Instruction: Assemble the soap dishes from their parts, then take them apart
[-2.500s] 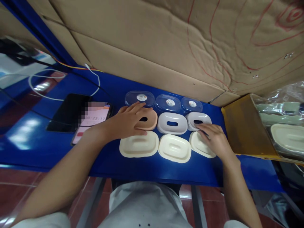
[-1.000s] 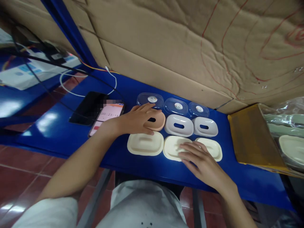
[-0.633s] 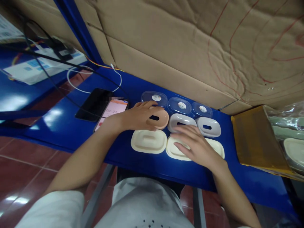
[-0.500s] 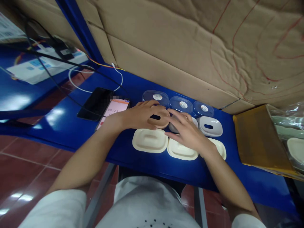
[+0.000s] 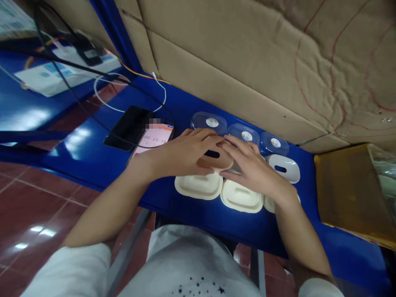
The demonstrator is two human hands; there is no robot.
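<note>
A peach oval cover with a slot (image 5: 225, 161) is between my two hands. My left hand (image 5: 188, 152) grips its left side, fingers over the far edge and thumb at the near edge. My right hand (image 5: 250, 167) has its fingertips and thumb around the cover's right end. Beneath my right hand a white slotted cover (image 5: 235, 166) is mostly hidden. Another white slotted cover (image 5: 289, 168) lies to the right. Nearer me lie a left cream tray (image 5: 198, 187), a middle cream tray (image 5: 243, 197) and a right cream tray (image 5: 269, 203), partly behind my wrist.
Behind the covers, three clear lids (image 5: 202, 120) with round stickers lie in a row on the blue table (image 5: 185, 227). A phone (image 5: 154, 136) showing a timer and a black tablet-like device (image 5: 125, 128) are at left, crossed by cables. An open cardboard box (image 5: 349, 189) stands at right.
My right hand has moved left from the right-hand white cover and cream tray, past the middle ones, to the peach cover. My left hand stays on the peach cover. The view has shifted.
</note>
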